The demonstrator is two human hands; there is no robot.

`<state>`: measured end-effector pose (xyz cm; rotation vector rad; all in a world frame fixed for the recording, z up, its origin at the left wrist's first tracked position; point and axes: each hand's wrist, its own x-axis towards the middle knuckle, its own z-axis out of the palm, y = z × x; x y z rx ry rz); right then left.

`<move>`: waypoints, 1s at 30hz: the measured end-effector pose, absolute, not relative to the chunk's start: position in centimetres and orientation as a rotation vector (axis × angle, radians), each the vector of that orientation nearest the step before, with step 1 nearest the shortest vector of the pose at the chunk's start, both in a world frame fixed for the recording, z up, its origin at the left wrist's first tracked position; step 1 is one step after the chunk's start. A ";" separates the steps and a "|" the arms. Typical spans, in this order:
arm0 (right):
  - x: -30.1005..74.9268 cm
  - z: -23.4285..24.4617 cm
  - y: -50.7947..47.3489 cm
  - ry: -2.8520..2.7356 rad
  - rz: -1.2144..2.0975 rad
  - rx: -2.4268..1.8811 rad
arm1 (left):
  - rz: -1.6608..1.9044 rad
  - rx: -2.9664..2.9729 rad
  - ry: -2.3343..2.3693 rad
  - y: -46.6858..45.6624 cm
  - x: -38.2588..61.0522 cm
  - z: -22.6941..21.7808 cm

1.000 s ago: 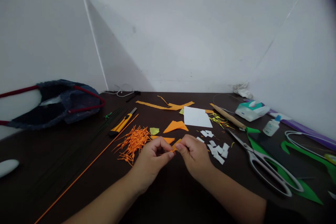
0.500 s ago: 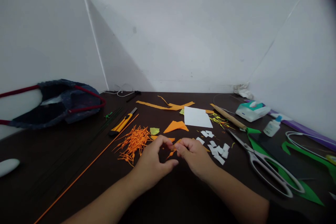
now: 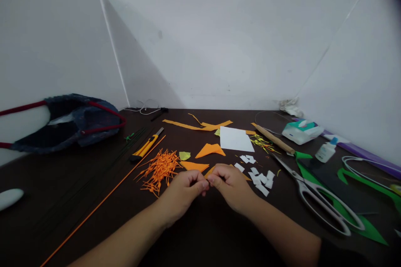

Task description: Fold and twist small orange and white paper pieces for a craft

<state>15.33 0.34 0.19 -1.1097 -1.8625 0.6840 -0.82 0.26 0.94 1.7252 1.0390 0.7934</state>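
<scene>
My left hand and my right hand meet fingertip to fingertip low over the dark table. Both are closed in a pinch, and the thin orange paper strip between them is almost fully hidden by the fingers. Left of my left hand lies a heap of twisted orange paper strips, several with a small bulge. Just beyond the hands are a folded orange paper piece, a flat orange paper piece and a small yellow-green paper scrap. White paper scraps lie right of my right hand.
Large scissors and green paper lie at right, near a glue bottle and tissue pack. A utility knife, long orange stick and denim bag are at left. A white sheet lies behind.
My left hand's thumb and fingers have closed from an open curve into a pinch against my right fingertips. The orange strip that showed between the hands is now covered.
</scene>
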 end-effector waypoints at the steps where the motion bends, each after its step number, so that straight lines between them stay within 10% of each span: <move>1: 15.3 0.2 0.3 -1.855 0.694 -1.115 | 0.793 1.758 1.052 0.3 -0.8 1.0; 30: 14.8 -0.8 0.3 -1.410 1.196 -1.148 | 0.993 2.483 1.194 0.1 -1.3 1.1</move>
